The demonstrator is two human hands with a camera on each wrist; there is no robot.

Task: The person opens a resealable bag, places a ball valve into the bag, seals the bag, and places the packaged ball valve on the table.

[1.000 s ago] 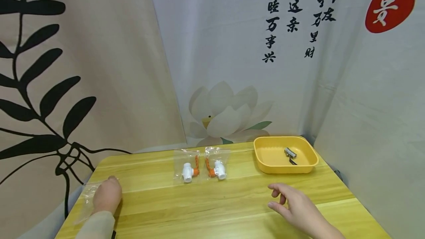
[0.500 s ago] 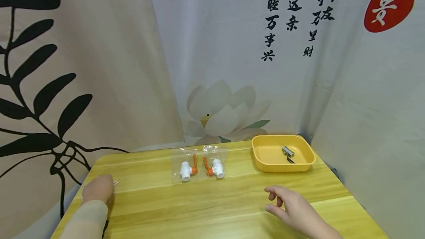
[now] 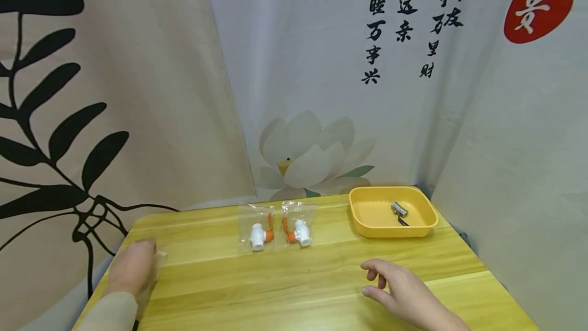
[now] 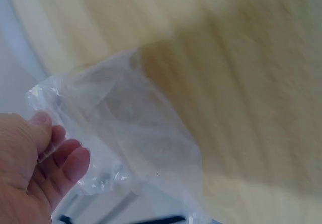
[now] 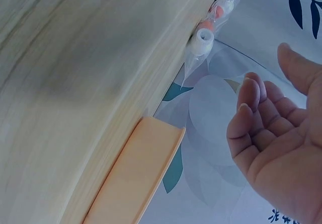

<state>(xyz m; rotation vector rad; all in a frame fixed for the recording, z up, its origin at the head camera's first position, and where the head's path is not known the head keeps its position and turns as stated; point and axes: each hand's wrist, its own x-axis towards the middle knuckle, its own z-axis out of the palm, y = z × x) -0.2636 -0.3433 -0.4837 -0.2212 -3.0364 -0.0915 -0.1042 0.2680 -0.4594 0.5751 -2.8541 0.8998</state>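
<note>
At the table's left edge, my left hand (image 3: 133,267) pinches a clear plastic bag between thumb and fingers. In the left wrist view the bag (image 4: 136,118) spreads out to the right of the fingertips, thin and crinkled, with nothing visible inside. My right hand (image 3: 399,287) hovers over the right part of the table, fingers loosely bent and holding nothing. Two white plastic valves with orange handles, a left one (image 3: 258,236) and a right one (image 3: 302,233), lie side by side at the back middle, each in its own clear bag.
A yellow tray (image 3: 390,232) stands at the back right, beyond my right hand. Inside it lie a small silver metal cylinder (image 3: 399,209) and a small dark piece (image 3: 402,221). Printed curtains (image 3: 312,65) hang right behind the wooden table (image 3: 257,290).
My left hand has shifted left, and the clear bag, first seen on its left side, now shows on its right. My right hand has drifted slightly left.
</note>
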